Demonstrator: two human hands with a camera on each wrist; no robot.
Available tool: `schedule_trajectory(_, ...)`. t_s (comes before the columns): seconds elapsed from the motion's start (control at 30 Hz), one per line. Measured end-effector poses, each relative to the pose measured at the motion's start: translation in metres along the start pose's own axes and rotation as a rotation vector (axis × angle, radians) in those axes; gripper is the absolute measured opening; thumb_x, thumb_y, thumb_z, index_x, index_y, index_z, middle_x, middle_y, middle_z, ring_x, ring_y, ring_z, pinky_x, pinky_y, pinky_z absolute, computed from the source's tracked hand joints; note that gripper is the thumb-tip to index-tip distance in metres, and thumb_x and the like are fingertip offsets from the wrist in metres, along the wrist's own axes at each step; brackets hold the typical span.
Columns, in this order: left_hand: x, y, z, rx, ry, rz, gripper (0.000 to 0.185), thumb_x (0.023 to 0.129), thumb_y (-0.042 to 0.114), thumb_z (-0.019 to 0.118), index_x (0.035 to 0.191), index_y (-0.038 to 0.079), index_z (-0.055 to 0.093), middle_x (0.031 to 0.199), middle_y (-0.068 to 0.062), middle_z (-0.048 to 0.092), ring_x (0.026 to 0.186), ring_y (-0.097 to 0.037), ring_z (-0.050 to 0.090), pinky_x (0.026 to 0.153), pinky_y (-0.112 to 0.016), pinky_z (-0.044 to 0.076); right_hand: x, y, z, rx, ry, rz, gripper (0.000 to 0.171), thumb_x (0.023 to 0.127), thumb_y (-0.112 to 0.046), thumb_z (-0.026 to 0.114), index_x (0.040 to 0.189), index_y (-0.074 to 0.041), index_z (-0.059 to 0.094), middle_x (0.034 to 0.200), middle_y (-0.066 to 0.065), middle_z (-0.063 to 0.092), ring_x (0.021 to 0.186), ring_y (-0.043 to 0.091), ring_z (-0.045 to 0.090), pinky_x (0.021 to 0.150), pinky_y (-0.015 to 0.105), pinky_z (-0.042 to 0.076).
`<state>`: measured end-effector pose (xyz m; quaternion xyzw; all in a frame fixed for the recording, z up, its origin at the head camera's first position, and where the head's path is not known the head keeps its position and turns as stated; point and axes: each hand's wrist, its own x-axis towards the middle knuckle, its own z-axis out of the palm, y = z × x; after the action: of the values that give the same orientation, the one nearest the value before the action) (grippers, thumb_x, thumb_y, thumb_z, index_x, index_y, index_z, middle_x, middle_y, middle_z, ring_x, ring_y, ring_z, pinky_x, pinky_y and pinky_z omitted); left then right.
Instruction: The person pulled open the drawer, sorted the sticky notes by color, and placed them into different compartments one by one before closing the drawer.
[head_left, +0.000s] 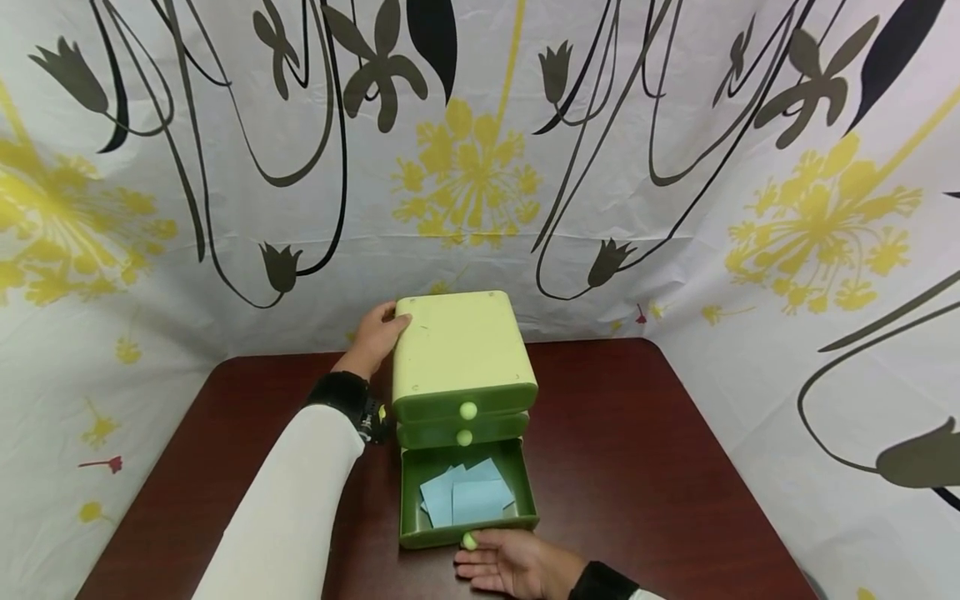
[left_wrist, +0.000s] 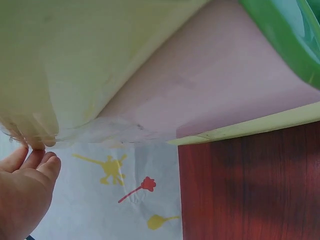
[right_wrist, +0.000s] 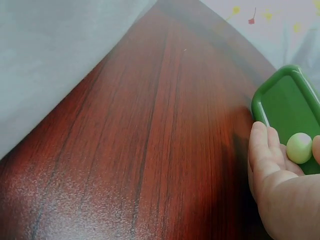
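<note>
A small drawer cabinet [head_left: 461, 342] with a pale yellow-green top and green drawers stands on the table. Its bottom drawer [head_left: 420, 537] is pulled out, and several light blue paper slips [head_left: 480, 496] lie inside. At the cabinet's back left corner, my left hand [head_left: 372, 340] grips it, thumb on the top and fingers round the back edge. My right hand [head_left: 521, 562] is at the bottom drawer's round knob [right_wrist: 300, 148], which sits between thumb and fingers. The other fingers of that hand extend loosely below the knob.
The two upper drawers, with round knobs [head_left: 468, 410], are closed. A dark red-brown wooden table [head_left: 615, 467] lies under the cabinet. White cloth [head_left: 480, 275] with yellow, grey and black plant prints hangs behind the table and along both sides.
</note>
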<state>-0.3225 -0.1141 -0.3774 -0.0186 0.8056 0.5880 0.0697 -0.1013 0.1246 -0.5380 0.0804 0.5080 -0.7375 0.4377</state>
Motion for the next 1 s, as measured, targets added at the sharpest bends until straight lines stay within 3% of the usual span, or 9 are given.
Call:
schedule_trajectory(0.23,0.002,0.0,-0.001,-0.015,0.003,0.002,0.06,0.101,0.03,0.05,0.152,0.009,0.027,0.152,-0.014,0.031,0.138,-0.034,0.032,0.109,-0.046,0.035,0.002,-0.004,0.002,-0.006,0.07,-0.026,0.023,0.101,-0.025,0.049,0.109,-0.006,0.058,0.112,0.009,0.069,0.108,0.023,0.064,0.1,0.04,0.047)
schedule_trajectory(0.57,0.001,-0.001,-0.004,0.013,-0.005,0.001,0.061,0.101,0.031,0.051,0.152,0.008,0.026,0.154,-0.015,0.028,0.139,-0.035,0.031,0.109,-0.047,0.035,0.01,-0.01,0.006,-0.019,0.143,-0.105,0.017,0.101,-0.024,0.049,0.101,-0.009,0.056,0.108,0.011,0.07,0.1,0.022,0.066,0.092,0.038,0.052)
schedule_trajectory(1.0,-0.002,0.001,-0.007,0.068,-0.033,0.011,0.062,0.102,0.032,0.048,0.154,0.008,0.023,0.157,-0.015,0.023,0.143,-0.035,0.024,0.112,-0.048,0.031,0.03,-0.03,0.012,-0.031,0.208,-0.127,0.022,0.102,-0.022,0.045,0.109,-0.003,0.055,0.113,0.017,0.067,0.102,0.026,0.065,0.094,0.041,0.051)
